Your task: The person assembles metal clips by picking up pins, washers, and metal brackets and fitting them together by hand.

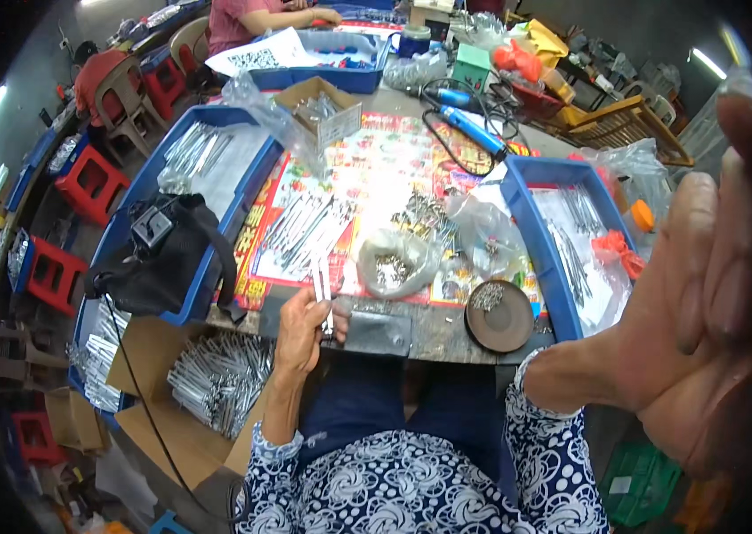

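Observation:
At the near edge of the table, my left hand point(303, 331) is closed round slim silver metal strips point(321, 280), which point up and away from me. My right hand point(705, 285) is raised very close to the camera at the right, its fingers stretched and nothing visible in them. Beyond the left hand, a pile of similar long metal strips point(306, 233) lies on red printed paper. To their right stand an open plastic bag of small metal parts point(394, 265) and a round brown dish point(502, 333) with tiny silver pieces.
Blue trays point(256, 191) with metal strips flank the work area, a black bag point(182, 245) lying on the left one. A blue electric screwdriver point(474, 131) with a cable lies farther back. Below left, a cardboard box point(149, 356) holds many strips. Another person point(247, 22) sits across.

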Motion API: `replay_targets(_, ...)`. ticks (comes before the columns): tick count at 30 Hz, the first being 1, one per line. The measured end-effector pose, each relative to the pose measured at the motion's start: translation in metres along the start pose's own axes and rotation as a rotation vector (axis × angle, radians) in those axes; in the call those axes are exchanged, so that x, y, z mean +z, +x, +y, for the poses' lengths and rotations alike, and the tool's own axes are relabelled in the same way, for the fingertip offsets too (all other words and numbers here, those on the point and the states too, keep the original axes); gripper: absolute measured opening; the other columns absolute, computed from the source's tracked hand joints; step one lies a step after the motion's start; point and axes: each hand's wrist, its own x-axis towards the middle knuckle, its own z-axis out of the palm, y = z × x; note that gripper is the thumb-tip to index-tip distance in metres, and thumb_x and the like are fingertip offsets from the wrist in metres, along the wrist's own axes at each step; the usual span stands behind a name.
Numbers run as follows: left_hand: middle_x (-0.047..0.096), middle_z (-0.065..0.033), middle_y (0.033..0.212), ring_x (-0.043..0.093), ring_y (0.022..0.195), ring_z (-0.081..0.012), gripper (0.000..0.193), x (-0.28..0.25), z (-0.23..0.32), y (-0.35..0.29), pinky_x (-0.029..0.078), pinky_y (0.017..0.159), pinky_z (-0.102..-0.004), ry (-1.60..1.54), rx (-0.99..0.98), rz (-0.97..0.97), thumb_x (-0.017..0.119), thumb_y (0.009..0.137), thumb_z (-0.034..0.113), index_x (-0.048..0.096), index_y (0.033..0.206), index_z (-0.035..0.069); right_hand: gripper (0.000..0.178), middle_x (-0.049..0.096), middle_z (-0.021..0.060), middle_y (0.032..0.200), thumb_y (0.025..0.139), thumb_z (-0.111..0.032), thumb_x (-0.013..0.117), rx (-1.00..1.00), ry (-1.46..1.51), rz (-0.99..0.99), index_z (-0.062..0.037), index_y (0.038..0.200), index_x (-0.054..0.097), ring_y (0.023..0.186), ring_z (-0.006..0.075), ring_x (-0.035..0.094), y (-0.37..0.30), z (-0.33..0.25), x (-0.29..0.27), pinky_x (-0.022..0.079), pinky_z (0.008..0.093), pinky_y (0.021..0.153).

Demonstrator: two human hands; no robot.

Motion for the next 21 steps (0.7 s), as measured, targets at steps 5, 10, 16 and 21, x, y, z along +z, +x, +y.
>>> replay_targets(5, 0.057, -0.0142, 0.071, 0.055, 0.054, -0.0153, 0.017, -0.006, 0.002, 0.004, 0.046, 0.048, -0.0245, 0.075, 0.003, 0.048, 0.045, 0.083, 0.012, 0.046, 0.089, -0.005, 0.045, 0.051, 0.0177, 0.072, 0.08, -0.02, 0.053, 0.033, -0.022, 0.053, 0.0098, 0.108, 0.034, 0.043, 0.0103, 0.046, -0.001, -0.004, 0.014, 0.042, 0.0219, 0.037)
replay_targets(10, 0.055, -0.0137, 0.062, 0.053, 0.047, -0.0181, 0.014, 0.0, 0.008, 0.008, 0.044, 0.043, -0.026, 0.094, -0.04, 0.203, 0.046, 0.078, 0.004, 0.047, 0.088, -0.006, 0.047, 0.051, 0.0181, 0.072, 0.079, -0.02, 0.053, -0.068, -0.079, 0.084, 0.0098, 0.109, 0.033, 0.043, 0.0101, 0.046, 0.01, -0.003, -0.016, 0.042, 0.0216, 0.038)
replay_targets(16, 0.055, -0.011, 0.065, 0.053, 0.05, -0.0168, 0.008, -0.016, -0.013, 0.021, 0.043, 0.045, -0.0261, 0.008, 0.02, 0.107, 0.044, 0.079, 0.001, 0.047, 0.084, -0.004, 0.049, 0.051, 0.0185, 0.074, 0.079, -0.02, 0.054, 0.035, 0.054, 0.258, 0.0099, 0.111, 0.031, 0.043, 0.0098, 0.046, 0.003, 0.0, 0.002, 0.042, 0.0213, 0.038)
replay_targets(21, 0.058, -0.0164, 0.074, 0.056, 0.055, -0.0172, 0.017, -0.015, -0.011, 0.02, 0.048, 0.049, -0.0259, 0.052, 0.01, 0.104, 0.046, 0.082, 0.008, 0.044, 0.091, -0.005, 0.051, 0.052, 0.0189, 0.075, 0.079, -0.02, 0.055, 0.069, 0.083, 0.292, 0.01, 0.112, 0.03, 0.044, 0.0096, 0.046, -0.013, 0.003, -0.009, 0.042, 0.021, 0.038)
